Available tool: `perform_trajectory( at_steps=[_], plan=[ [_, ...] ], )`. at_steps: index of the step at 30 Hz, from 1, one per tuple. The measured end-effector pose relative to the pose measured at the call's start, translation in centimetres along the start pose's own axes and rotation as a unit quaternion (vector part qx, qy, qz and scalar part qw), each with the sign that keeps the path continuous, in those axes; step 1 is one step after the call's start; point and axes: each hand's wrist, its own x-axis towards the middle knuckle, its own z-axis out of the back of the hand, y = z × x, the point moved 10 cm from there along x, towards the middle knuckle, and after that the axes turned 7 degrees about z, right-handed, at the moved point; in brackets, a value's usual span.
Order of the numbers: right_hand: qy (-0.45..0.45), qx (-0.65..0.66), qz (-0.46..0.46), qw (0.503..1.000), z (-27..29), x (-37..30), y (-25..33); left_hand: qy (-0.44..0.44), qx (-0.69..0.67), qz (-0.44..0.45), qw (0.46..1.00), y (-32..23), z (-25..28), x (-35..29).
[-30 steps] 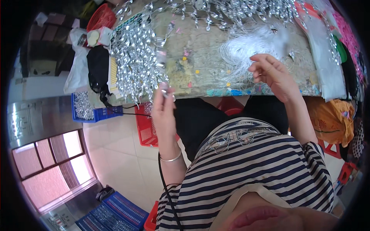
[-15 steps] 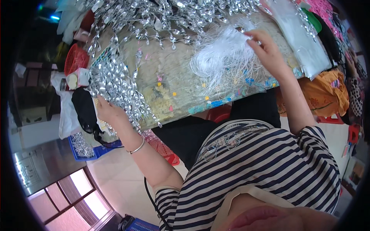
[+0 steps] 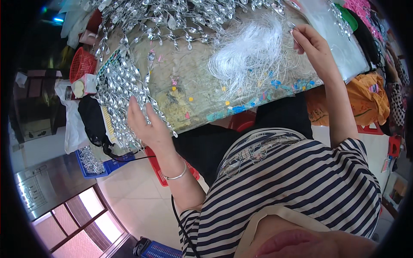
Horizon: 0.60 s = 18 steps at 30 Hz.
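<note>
My right hand is raised at the right of the work table, with thumb and forefinger pinched on the end of a thin silver beaded strand. Just left of that hand lies a loose bundle of white thread. My left hand, fingers stretched and apart, hovers at the near left over a heap of shiny silver twisted strands and grips nothing. Across the far side of the table spreads a larger pile of silver strands with clear drop-shaped beads.
Clear plastic bags lie at the table's right. A black device with a cord sits at the left edge near a red basket. An orange bag stands to the right. Below left is a blue tray of silver pieces.
My left hand has lifted off the left heap and moved right, its fingers spreading. My right hand has shifted right, away from the white thread, with a silver strand end in its pinch.
</note>
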Motion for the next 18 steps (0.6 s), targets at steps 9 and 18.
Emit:
perform_trajectory(
  at_steps=[9,18],
  plan=[
    [0.257,-0.049,0.083,0.962,-10.7,-7.8,7.7,0.146,-0.240,-0.260,0.924,-17.4,-0.6,-4.8],
    [0.313,-0.001,0.056,0.948,-12.0,-8.3,7.8,0.305,-0.199,-0.208,0.908,-16.7,-3.3,-8.7]
  ],
)
